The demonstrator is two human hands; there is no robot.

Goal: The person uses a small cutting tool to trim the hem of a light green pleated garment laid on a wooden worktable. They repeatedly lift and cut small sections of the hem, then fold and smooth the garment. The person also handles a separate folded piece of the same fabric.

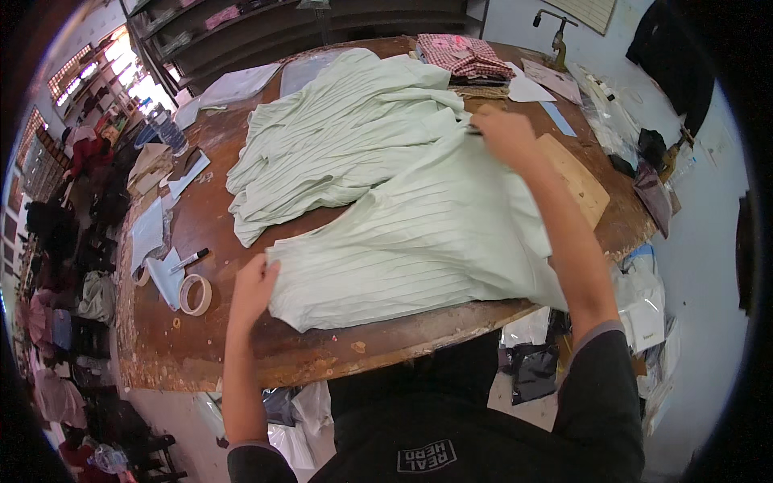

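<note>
A pale green garment with long pleat-like lines (403, 249) is stretched over the near side of the wooden table (181, 354). My left hand (256, 283) is closed on its lower left edge. At the upper right, my right hand (506, 138) grips the same cloth and pulls it up, so slanting folds run down from the fingers. The right part of the cloth hangs past the table's front edge. Behind it lies a crumpled heap of matching pale green cloth (330, 133); the two touch near my right hand.
On the left are a tape roll (195, 295), a black-capped marker (190, 259) and a water bottle (167, 130). Folded checked cloth (463, 56) is stacked at the back. A brown board (573, 179) lies at the right, and bagged items (640, 306) stand below the table edge.
</note>
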